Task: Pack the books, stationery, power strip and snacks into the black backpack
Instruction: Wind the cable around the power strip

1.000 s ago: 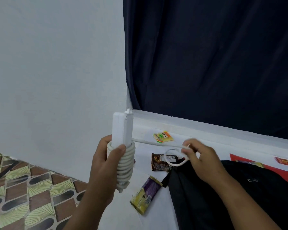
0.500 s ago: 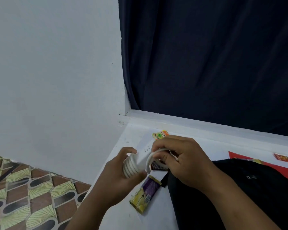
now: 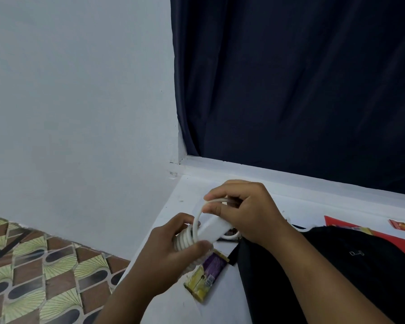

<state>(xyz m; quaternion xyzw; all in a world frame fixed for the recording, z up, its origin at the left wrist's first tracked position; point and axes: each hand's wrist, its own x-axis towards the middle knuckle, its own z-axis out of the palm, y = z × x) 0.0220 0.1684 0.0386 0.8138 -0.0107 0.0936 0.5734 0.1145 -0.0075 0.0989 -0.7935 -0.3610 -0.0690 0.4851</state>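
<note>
**A:** Power strip (image 3: 214,228) — where is it sitting right now?

**B:** It is being held in the air just left of the black backpack (image 3: 337,272), above the white tabletop (image 3: 173,305). The left hand (image 3: 171,256) is curling its fingers and thumb around the end wound with the white cord (image 3: 185,239); that grip is closing fully round the coils.

**A:** And the other hand?

**B:** The right hand (image 3: 246,211) is hovering over the strip's far end, pinching a loose loop of the same cord between thumb and fingers. The loop is arching from that pinch down to the coils.

**A:** Is anything lying near the backpack?

**B:** A purple and yellow snack packet (image 3: 206,279) is lying on the tabletop just left of the backpack, below the left hand. It is showing a small barcode panel, but the print is too blurred to read. A dark wrapper (image 3: 229,238) is peeking out under the right hand, mostly hidden.

**A:** Any readable labels at all?

**B:** None clearly. The backpack is carrying a small pale logo, too small to make out. Beyond the backpack a red sheet (image 3: 351,228) is lying flat, and a small red packet (image 3: 402,226) is sitting by it, its writing illegible. A dark curtain (image 3: 302,90) is hanging behind the backpack.
</note>
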